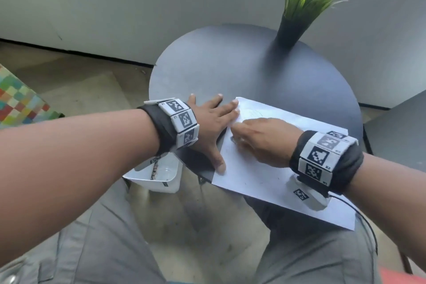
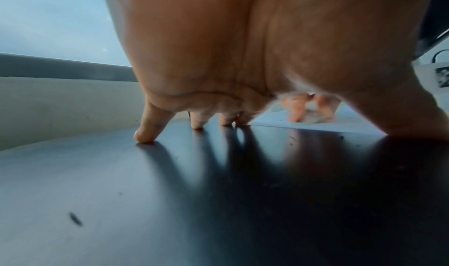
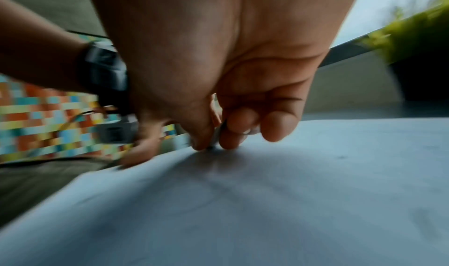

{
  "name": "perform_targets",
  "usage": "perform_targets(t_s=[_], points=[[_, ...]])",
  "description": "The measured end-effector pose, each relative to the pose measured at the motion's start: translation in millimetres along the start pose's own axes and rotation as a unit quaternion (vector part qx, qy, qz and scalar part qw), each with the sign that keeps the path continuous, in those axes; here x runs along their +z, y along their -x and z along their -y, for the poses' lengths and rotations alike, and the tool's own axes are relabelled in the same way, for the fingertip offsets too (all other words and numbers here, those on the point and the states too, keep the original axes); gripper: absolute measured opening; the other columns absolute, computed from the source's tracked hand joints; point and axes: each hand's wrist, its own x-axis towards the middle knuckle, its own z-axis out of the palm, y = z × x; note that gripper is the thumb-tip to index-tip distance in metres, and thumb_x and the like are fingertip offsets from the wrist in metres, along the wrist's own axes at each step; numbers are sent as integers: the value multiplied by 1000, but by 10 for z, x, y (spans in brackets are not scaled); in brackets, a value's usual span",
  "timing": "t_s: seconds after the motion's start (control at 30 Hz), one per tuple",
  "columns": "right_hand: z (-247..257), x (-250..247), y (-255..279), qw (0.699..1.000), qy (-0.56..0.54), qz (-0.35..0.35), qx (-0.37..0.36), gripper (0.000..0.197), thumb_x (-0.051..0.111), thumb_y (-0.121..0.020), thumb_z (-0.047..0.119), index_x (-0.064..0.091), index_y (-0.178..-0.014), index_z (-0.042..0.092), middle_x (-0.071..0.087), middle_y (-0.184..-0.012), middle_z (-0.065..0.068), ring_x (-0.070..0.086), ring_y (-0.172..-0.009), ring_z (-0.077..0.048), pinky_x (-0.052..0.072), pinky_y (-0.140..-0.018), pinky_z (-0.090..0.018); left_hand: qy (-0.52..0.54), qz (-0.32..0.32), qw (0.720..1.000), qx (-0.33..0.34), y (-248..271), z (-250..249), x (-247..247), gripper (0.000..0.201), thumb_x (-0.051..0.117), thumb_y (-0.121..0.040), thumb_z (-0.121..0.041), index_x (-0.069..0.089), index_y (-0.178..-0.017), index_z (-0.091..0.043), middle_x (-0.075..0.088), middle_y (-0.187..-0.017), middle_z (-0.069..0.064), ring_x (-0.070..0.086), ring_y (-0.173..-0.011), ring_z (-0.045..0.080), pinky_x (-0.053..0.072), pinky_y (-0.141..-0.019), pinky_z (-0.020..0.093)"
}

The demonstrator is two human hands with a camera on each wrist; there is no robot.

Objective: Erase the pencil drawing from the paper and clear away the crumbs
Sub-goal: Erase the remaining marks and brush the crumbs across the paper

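Note:
A white paper (image 1: 260,177) lies on the round dark table (image 1: 230,64), its near corner hanging past the front edge. Faint pencil lines (image 1: 254,113) show near the paper's far edge, and a darker mark (image 1: 232,139) sits by my right fingers. My left hand (image 1: 214,122) is spread flat, fingertips and thumb pressing the paper's left edge and the table (image 2: 145,183). My right hand (image 1: 244,131) rests on the paper and pinches a small white eraser (image 2: 312,116) between thumb and fingers, its tip (image 3: 217,135) down on the sheet (image 3: 267,193). The picture is motion-blurred.
A dark pot with green grass (image 1: 290,32) stands at the table's far right. A white bin (image 1: 161,177) sits below the table's left edge. A colourful checkered object (image 1: 20,101) is on the floor at left, and another dark surface (image 1: 401,127) lies at right.

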Motion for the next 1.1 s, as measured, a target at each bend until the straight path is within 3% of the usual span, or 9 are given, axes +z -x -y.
perform_targets(t_s=[0.1, 0.27, 0.4, 0.5, 0.57, 0.7, 0.83, 0.97, 1.1], points=[[228, 27, 54, 996, 10, 54, -72, 11, 46, -97, 24, 46, -108, 25, 41, -82, 4, 43, -72, -22, 45, -64, -40, -13, -1, 1000, -3, -16, -17, 1, 153, 60, -42, -96, -12, -156, -24, -22, -162, -12, -13, -151, 24, 17, -109, 73], [-55, -31, -97, 999, 7, -21, 44, 17, 41, -95, 25, 46, -112, 21, 56, -95, -3, 57, -89, -30, 48, -75, -43, -9, -4, 1000, 0, -26, 3, -10, 153, 59, -41, -97, -10, -156, -25, -20, -163, -11, -13, -151, 26, 20, -107, 74], [195, 46, 5, 997, -1, 36, -67, 16, 33, -95, 37, 45, -104, 31, 48, -85, 1, 49, -75, -24, 47, -67, -40, -15, 2, 1000, -4, -17, -27, -8, 155, 59, -42, -97, -14, -156, -23, -22, -162, -10, -13, -151, 26, 19, -107, 74], [-11, -39, -42, 1000, 6, -22, -14, 33, 13, -84, 49, 38, -96, 32, 42, -79, 5, 51, -74, -27, 47, -65, -40, -11, -5, 1000, 0, -24, -12, -6, 153, 59, -43, -97, -13, -156, -23, -22, -163, -10, -13, -151, 27, 19, -107, 75], [-75, 4, -34, 998, 17, -57, -16, 29, 14, -83, 47, 37, -93, 31, 40, -77, 5, 53, -73, -30, 44, -61, -39, -11, -4, 1000, 0, -17, -7, 6, 153, 60, -43, -96, -12, -156, -23, -22, -162, -10, -13, -151, 26, 19, -106, 76], [176, 97, 132, 993, 5, 26, -116, 19, 31, -92, 37, 47, -99, 29, 44, -78, 2, 50, -63, -26, 41, -51, -34, -14, 4, 1000, -4, -12, -33, -8, 155, 59, -42, -97, -17, -155, -22, -25, -162, -9, -15, -151, 26, 16, -107, 76], [-160, -16, 1, 997, 13, -77, -8, 22, 27, -94, 42, 44, -94, 28, 39, -76, 6, 55, -69, -30, 48, -58, -40, -14, 3, 1000, -4, -3, -31, -16, 152, 60, -45, -96, -15, -156, -23, -24, -162, -9, -13, -151, 27, 18, -107, 75], [98, 110, 155, 993, -3, -1, -114, 28, 27, -94, 41, 49, -94, 23, 42, -76, 4, 41, -61, -21, 40, -52, -34, -18, 10, 1000, -8, 10, -48, -16, 155, 59, -43, -97, -17, -155, -22, -25, -162, -8, -14, -151, 27, 16, -108, 74], [-104, 6, 25, 999, 7, -50, 12, 42, 22, -90, 47, 53, -101, 21, 53, -85, 3, 56, -79, -27, 48, -68, -39, -16, 11, 1000, -6, -8, -33, -26, 154, 59, -43, -97, -17, -155, -23, -26, -162, -9, -15, -151, 28, 16, -108, 74]])
